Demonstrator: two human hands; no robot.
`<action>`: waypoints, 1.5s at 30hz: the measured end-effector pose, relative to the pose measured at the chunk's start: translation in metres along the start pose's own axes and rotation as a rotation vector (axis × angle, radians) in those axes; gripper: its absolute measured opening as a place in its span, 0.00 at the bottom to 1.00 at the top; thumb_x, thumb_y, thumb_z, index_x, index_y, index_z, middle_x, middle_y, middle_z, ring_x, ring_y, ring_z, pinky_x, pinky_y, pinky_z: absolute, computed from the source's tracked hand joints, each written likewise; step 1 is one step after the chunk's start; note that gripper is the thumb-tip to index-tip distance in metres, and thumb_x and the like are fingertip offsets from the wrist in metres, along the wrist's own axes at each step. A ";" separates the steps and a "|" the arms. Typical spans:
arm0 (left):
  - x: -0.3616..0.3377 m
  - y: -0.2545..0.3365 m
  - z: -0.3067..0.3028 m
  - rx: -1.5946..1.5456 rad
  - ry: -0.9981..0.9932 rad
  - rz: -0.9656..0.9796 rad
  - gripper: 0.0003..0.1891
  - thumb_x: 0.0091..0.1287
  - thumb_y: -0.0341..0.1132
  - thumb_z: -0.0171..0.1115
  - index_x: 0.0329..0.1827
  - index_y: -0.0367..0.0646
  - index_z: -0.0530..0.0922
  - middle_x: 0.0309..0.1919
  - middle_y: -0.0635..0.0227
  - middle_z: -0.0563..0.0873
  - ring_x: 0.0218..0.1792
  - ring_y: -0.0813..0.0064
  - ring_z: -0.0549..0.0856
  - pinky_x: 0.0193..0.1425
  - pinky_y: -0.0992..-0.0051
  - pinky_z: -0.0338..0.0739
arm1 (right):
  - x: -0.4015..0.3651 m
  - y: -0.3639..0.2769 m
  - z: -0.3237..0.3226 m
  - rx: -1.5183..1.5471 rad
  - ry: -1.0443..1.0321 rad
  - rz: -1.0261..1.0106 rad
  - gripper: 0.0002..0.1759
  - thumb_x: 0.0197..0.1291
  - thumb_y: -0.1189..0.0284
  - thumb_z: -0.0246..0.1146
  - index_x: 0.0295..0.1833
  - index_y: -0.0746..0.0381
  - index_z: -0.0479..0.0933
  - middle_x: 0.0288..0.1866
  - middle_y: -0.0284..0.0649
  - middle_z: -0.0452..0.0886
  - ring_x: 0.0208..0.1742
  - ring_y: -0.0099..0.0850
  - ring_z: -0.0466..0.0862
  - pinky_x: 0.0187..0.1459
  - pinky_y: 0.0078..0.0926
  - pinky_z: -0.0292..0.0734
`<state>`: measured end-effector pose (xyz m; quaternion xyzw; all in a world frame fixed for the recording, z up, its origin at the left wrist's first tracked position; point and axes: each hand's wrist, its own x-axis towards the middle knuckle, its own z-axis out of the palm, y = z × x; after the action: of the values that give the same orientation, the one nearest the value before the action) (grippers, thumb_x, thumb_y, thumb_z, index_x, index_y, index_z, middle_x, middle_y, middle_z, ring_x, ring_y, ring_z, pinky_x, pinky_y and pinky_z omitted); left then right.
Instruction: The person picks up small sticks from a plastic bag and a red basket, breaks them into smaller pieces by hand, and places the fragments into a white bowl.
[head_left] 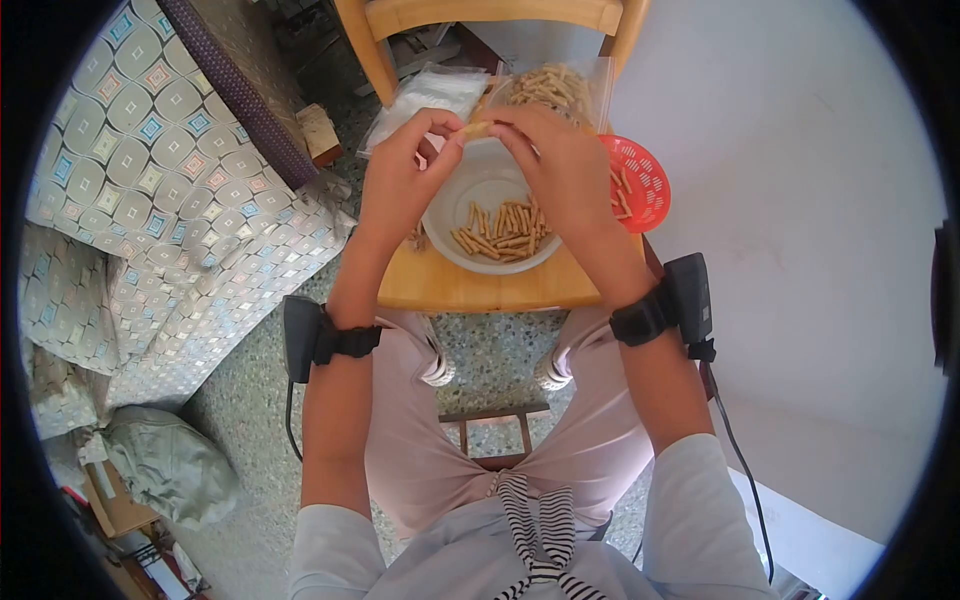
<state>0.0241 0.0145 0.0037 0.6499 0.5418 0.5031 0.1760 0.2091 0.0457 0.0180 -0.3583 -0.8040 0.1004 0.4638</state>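
Above the far rim of a pale round bowl (442, 235), a short tan stick-like piece (478, 130) is held level between both hands. My left hand (405, 170) pinches its left end between thumb and fingertips. At the other end, the fingers of my right hand (555, 160) are closed on it, partly hiding it. Several similar short tan sticks (505, 232) lie in a loose heap in the near half of the bowl. I cannot make out exactly what the sticks are.
The bowl stands on a wooden chair seat (480, 292). Behind it lie a clear bag of tan pieces (550, 90) and a white plastic bag (430, 95). A red perforated basket (650, 190) with several sticks is at right, near a white wall (800, 200). Patterned fabric (170, 190) hangs left.
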 end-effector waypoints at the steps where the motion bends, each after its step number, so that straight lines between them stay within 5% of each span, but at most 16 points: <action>1: 0.000 0.000 0.000 -0.013 -0.059 -0.020 0.10 0.68 0.32 0.67 0.50 0.43 0.82 0.38 0.72 0.88 0.26 0.82 0.79 0.32 0.80 0.74 | 0.001 -0.001 -0.001 0.010 0.023 -0.011 0.08 0.67 0.66 0.65 0.47 0.55 0.84 0.40 0.37 0.87 0.39 0.40 0.87 0.37 0.34 0.81; 12: -0.004 -0.001 0.000 -0.103 -0.176 -0.014 0.13 0.70 0.31 0.65 0.56 0.42 0.80 0.42 0.68 0.90 0.35 0.77 0.90 0.38 0.78 0.80 | -0.003 -0.006 0.003 0.046 -0.048 -0.146 0.07 0.65 0.65 0.66 0.46 0.51 0.84 0.41 0.30 0.85 0.37 0.37 0.86 0.34 0.31 0.81; 23: 0.004 -0.008 -0.027 -0.250 -0.043 -0.064 0.10 0.66 0.30 0.71 0.49 0.41 0.85 0.35 0.79 0.84 0.29 0.89 0.75 0.34 0.84 0.70 | -0.001 -0.008 0.001 0.123 -0.044 0.020 0.10 0.67 0.63 0.66 0.48 0.55 0.81 0.42 0.35 0.86 0.36 0.38 0.87 0.34 0.33 0.80; 27: 0.007 -0.011 -0.043 -0.324 0.077 -0.157 0.08 0.67 0.32 0.70 0.45 0.40 0.85 0.34 0.81 0.82 0.30 0.90 0.74 0.35 0.85 0.69 | -0.005 -0.004 0.003 -0.016 -0.224 -0.006 0.13 0.64 0.62 0.68 0.50 0.55 0.81 0.45 0.40 0.87 0.42 0.43 0.88 0.40 0.38 0.82; 30: 0.007 -0.025 -0.062 -0.039 -0.073 -0.219 0.08 0.71 0.34 0.66 0.47 0.40 0.84 0.38 0.78 0.85 0.38 0.89 0.80 0.43 0.84 0.74 | -0.028 0.020 0.019 -0.017 -0.441 -0.053 0.18 0.59 0.62 0.70 0.54 0.55 0.82 0.47 0.44 0.86 0.47 0.46 0.87 0.48 0.42 0.81; 32: 0.001 -0.025 -0.069 0.277 -0.198 -0.288 0.09 0.68 0.35 0.67 0.44 0.38 0.83 0.37 0.70 0.87 0.39 0.81 0.85 0.47 0.78 0.78 | -0.036 0.025 0.021 -0.031 -0.566 -0.132 0.21 0.57 0.62 0.71 0.56 0.54 0.82 0.48 0.46 0.86 0.50 0.47 0.86 0.51 0.44 0.81; 34: -0.005 -0.032 -0.071 0.347 -0.223 -0.216 0.10 0.67 0.36 0.67 0.43 0.38 0.83 0.39 0.67 0.88 0.40 0.75 0.86 0.48 0.75 0.79 | -0.042 0.021 0.018 -0.095 -0.923 0.000 0.25 0.55 0.61 0.71 0.59 0.54 0.82 0.48 0.48 0.86 0.52 0.47 0.86 0.54 0.46 0.80; 38: -0.012 -0.032 -0.070 0.563 -0.267 -0.157 0.11 0.64 0.37 0.68 0.42 0.38 0.83 0.42 0.63 0.89 0.43 0.61 0.88 0.51 0.68 0.80 | -0.047 0.017 0.027 -0.177 -0.980 0.012 0.29 0.58 0.61 0.71 0.66 0.52 0.78 0.51 0.45 0.84 0.54 0.46 0.84 0.56 0.44 0.78; 45: -0.018 -0.062 -0.056 0.519 -0.354 -0.160 0.12 0.64 0.41 0.65 0.49 0.54 0.87 0.44 0.64 0.90 0.48 0.59 0.88 0.52 0.63 0.81 | -0.068 0.030 0.065 -0.395 -0.941 -0.094 0.14 0.58 0.65 0.68 0.48 0.59 0.83 0.44 0.46 0.86 0.47 0.45 0.87 0.45 0.45 0.81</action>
<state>-0.0540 0.0029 -0.0281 0.7060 0.6622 0.2120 0.1349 0.1914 0.0336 -0.0786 -0.3185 -0.9446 0.0762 -0.0207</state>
